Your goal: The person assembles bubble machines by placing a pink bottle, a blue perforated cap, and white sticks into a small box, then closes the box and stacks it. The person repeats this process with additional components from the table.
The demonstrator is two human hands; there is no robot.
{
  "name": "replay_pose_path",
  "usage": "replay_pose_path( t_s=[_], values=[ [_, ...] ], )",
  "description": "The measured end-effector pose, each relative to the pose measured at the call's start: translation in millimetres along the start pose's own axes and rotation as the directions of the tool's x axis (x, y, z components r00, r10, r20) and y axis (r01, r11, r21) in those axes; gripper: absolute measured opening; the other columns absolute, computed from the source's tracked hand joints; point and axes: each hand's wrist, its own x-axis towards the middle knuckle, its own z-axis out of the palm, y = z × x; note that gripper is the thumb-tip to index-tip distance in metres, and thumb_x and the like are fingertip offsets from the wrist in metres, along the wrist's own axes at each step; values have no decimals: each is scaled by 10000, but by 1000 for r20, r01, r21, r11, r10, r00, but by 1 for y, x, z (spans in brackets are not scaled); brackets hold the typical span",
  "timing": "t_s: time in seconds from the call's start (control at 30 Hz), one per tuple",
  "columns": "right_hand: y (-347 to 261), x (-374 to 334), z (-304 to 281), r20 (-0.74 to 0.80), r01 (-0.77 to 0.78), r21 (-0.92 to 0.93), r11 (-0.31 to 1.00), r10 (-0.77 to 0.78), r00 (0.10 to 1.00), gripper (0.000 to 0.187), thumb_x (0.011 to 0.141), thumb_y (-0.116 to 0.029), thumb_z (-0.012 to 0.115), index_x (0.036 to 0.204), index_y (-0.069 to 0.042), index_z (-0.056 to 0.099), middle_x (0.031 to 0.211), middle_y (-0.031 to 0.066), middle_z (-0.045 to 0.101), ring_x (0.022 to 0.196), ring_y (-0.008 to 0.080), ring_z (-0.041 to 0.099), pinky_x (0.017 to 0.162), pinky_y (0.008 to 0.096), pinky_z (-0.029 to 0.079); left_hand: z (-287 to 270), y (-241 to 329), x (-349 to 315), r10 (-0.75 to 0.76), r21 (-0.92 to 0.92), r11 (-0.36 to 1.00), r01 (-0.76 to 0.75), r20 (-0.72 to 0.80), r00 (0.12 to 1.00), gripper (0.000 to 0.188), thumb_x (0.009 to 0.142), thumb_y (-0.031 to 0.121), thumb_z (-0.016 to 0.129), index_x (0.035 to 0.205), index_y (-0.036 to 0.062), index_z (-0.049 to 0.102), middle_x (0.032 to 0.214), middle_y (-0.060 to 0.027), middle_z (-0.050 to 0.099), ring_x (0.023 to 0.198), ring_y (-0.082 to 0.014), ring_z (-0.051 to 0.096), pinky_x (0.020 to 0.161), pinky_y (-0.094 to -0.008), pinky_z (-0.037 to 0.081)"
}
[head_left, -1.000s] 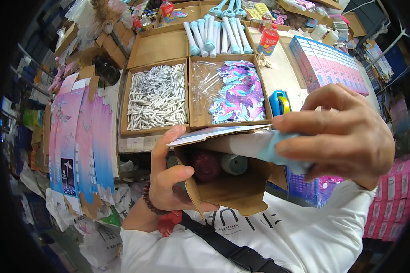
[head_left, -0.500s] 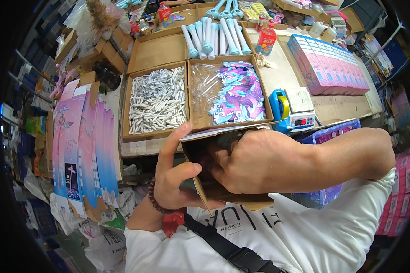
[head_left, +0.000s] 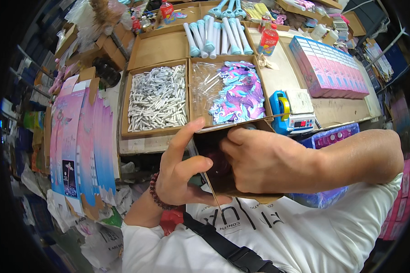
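My left hand (head_left: 180, 175) grips an open cardboard box (head_left: 224, 183) by its left side, index finger at the upper corner and other fingers around the edge. The box is brown inside and tilted in front of my chest. My right hand (head_left: 259, 159) reaches into its opening with fingers curled; their tips, and whatever they hold, are hidden. Deeper in the box something dark purplish (head_left: 218, 162) shows, too shadowed to name. Just beyond the box lies a tray of purple and turquoise mermaid-tail-like pieces (head_left: 241, 95).
Left of that tray, another holds many small white sticks (head_left: 157, 100). White tubes with turquoise ends (head_left: 209, 38) lie behind. A scale (head_left: 300, 120) and blue tape dispenser (head_left: 278, 109) stand right, before a row of pink boxes (head_left: 328, 73). Flattened printed cartons (head_left: 84, 141) are stacked left.
The box and my left hand have shifted slightly right. My right hand remains in the opening, a little further right, and a dark purplish thing inside shows more.
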Motion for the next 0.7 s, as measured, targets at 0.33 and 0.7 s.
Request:
replay_pose_path(
  t_s=[0.33,0.7],
  values=[
    [16,-67,36,-662,228,677,700,443,605,555,821,-583,642,1166,-148,647,1222,145,621,1000,326,603,833,466,467,-4,-1,6,-4,57,998,7,-53,999,778,572,440,902,1170,156,492,1405,-304,373,1231,-476,467,1001,-482,416],
    [-30,-21,123,-722,355,673,649,680,126,382,864,-519,645,944,-146,629,978,56,573,918,267,623,984,551,400,-8,-22,7,-5,-72,997,1,-44,999,932,607,545,854,1347,142,455,1455,-294,329,1323,-465,383,1083,-502,324]
  ],
)
